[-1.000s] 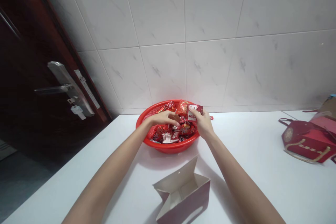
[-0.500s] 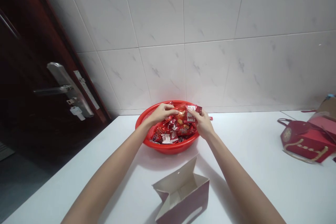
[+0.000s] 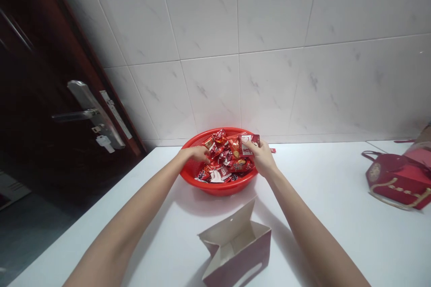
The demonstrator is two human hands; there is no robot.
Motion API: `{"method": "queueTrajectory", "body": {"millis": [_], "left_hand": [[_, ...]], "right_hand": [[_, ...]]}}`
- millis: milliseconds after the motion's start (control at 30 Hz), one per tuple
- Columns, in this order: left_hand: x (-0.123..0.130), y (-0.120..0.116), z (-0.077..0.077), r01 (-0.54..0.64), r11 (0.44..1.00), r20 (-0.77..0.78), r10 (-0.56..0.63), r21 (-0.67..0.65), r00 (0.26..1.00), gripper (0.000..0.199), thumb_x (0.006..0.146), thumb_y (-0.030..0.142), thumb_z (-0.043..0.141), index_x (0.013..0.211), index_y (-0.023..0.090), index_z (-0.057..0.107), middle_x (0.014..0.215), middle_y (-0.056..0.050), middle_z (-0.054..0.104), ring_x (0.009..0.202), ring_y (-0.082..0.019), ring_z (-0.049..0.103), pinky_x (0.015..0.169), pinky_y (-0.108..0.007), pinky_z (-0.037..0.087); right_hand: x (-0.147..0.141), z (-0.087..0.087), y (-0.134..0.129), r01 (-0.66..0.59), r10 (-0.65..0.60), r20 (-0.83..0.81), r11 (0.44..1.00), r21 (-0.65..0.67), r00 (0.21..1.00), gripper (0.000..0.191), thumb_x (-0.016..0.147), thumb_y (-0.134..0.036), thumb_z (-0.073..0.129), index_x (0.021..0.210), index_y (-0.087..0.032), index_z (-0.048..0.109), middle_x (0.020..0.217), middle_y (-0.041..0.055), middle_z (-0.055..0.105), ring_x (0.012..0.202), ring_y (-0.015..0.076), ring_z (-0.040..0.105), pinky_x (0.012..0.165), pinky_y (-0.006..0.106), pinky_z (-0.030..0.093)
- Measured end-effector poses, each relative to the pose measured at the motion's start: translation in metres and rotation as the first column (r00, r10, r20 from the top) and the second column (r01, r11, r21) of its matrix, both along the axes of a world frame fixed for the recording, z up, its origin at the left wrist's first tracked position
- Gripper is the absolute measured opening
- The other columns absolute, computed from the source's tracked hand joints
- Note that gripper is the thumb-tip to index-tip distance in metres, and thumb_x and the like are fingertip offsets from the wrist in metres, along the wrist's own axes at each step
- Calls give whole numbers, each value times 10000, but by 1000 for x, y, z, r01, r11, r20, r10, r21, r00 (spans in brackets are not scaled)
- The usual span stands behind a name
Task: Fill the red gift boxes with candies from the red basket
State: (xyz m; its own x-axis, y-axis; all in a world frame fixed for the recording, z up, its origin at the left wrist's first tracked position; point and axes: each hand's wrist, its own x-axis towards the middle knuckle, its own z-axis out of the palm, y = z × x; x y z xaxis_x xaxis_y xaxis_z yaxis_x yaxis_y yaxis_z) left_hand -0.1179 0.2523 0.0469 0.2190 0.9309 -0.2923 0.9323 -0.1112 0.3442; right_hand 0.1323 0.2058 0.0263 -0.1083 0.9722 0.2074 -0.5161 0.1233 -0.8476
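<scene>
1. Left hand [image 3: 198, 154] has moved away from the right hand [image 3: 261, 154] since the last frame, and is now at the left side of the round red plastic basket [image 3: 220, 191] with small holes.
2. Its fingers bend down by the small shiny red wrapped sweets [image 3: 224, 158]. I cannot tell if its grip has one.
3. The right hand is over the right side of the basket. Its grip is closed on a flat red and white packet [image 3: 247, 147], with the thumb on top.
4. A shiny red and gold packet [image 3: 235, 147] is just beside that one. I cannot tell if the right hand holds it too.
5. The sweets lie in a heap inside the basket, in the middle of the frame.
6. An open paper bag [image 3: 240, 258], pinkish outside and pale inside, stands at the bottom middle on the white desk [image 3: 319, 175].
7. A dark red box with a gold rope handle [image 3: 399, 179] is on the desk at the right edge.
8. A dark brown door [image 3: 37, 67] is at the left.
</scene>
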Motion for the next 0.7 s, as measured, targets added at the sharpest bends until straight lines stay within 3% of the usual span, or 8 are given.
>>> {"method": "queueTrajectory", "body": {"millis": [100,233,333,500,700], "left_hand": [[0,5,-14,-20,999,-18,19,-32,1000,323,502,314,773,809,224,734,1058,-77,758,1055,-320,634,839,-323,469],[5,8,-18,-24,997,-31,22,-67,999,404,491,281,755,892,228,749,1123,-81,748,1060,-313,636,834,-315,476],[5,6,-15,-26,996,-28,23,-86,999,432,495,320,782,918,233,764,1063,-69,753,1028,-306,642,797,-304,475],[8,-5,-8,-1,970,61,16,-243,998,278,554,360,787,810,253,785,837,-22,751,861,-238,672,698,-260,489],[18,-16,0,24,906,184,60,-422,981,386,465,282,879,840,259,789,778,0,739,802,-215,666,671,-250,494]], "right_hand": [[0,0,-1,-4,4,3,1000,-4,1000,442,563,-474,891,832,-171,716,784,33,745,743,212,695,731,347,563],[1,1,-2,-13,13,-5,1000,0,1000,437,571,-457,894,845,-165,720,797,32,743,747,203,690,743,342,561],[0,1,-2,-4,4,2,1000,1,1000,444,568,-463,894,843,-160,720,790,31,739,741,198,686,742,336,558],[0,0,-1,5,-5,22,1000,15,1000,443,582,-477,884,848,-164,719,783,33,739,751,207,691,742,343,560],[0,-1,-1,14,-14,18,1000,14,1000,423,580,-461,883,840,-169,720,807,40,748,780,214,696,767,355,564]]}}
